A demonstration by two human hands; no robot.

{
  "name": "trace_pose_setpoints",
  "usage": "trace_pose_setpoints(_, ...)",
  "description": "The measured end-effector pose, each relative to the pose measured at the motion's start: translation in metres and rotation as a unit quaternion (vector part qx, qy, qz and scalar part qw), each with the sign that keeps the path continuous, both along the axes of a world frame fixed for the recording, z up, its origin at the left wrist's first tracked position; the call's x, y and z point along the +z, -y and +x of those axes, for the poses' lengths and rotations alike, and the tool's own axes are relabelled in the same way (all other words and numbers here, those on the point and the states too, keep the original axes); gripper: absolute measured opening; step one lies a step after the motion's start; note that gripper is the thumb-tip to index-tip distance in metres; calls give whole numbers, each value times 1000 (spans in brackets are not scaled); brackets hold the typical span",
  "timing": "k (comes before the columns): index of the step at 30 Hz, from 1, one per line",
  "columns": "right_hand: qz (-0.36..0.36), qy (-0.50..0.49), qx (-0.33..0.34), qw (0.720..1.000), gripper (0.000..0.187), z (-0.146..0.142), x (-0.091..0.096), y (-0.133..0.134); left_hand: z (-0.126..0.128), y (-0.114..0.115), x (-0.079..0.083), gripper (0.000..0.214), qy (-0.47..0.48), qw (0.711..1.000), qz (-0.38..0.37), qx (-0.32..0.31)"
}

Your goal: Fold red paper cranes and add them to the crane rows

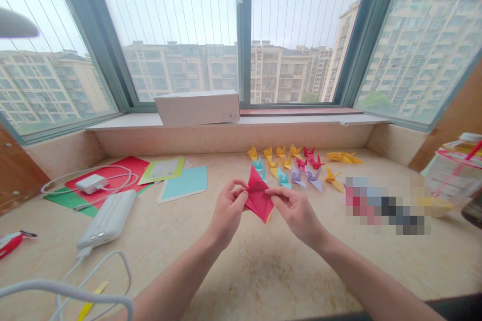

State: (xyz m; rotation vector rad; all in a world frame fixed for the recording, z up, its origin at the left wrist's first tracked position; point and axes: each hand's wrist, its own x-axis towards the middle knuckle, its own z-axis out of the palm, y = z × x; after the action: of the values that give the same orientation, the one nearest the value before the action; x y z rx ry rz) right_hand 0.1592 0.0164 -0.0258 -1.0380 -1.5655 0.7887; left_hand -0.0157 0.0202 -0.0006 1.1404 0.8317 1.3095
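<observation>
Between my two hands is a red sheet of origami paper [259,199], folded into a diamond-like shape with its point upward and a bit of yellow at the lower tip. My left hand [231,208] pinches its left edge between thumb and fingers. On the opposite edge, my right hand [295,208] grips the paper with thumb and fingertips. Both hands are held above the stone counter [241,281]. Just beyond them stand several folded paper cranes in rows: yellow cranes [280,152], red cranes [315,162], blue cranes [283,179] and purple cranes [313,178].
At left lie red paper [130,168], blue paper [187,183], a white charger [91,183] and a power bank [107,223] with a cable [75,291]. A white box [198,109] sits on the windowsill. A plastic container [454,168] stands right, near a blurred patch.
</observation>
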Motion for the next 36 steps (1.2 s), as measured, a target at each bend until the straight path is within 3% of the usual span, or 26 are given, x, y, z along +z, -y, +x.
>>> trace_pose_setpoints(4,83,98,-30,991,33,1,-1,0,-1,1,2,18,3,1000,2,2)
trace_pose_setpoints(8,190,232,-47,953,46,5,0,3,-2,1,2,32,20,1000,-2,10)
trace_pose_setpoints(11,260,304,-39,916,40,5,4,7,-2,-1,0,37,20,1000,-2,7)
trace_pose_setpoints(14,292,325,-25,899,27,4,10,11,-3,-3,-2,43,-8,1000,0,-6)
trace_pose_setpoints(18,286,310,12,907,26,4,13,11,-2,-1,-3,44,-48,998,14,-27)
trace_pose_setpoints(23,252,213,-9,944,17,5,8,7,1,4,-3,44,-61,995,20,-72)
trace_pose_setpoints(28,116,33,6,993,16,3,8,6,2,6,-3,50,-38,992,9,-123)
trace_pose_setpoints(32,19,-44,-13,999,23,2,7,4,3,7,-4,51,-30,991,14,-130)
trace_pose_setpoints(36,67,3,-42,997,16,2,5,6,5,5,-6,38,-55,992,22,-109)
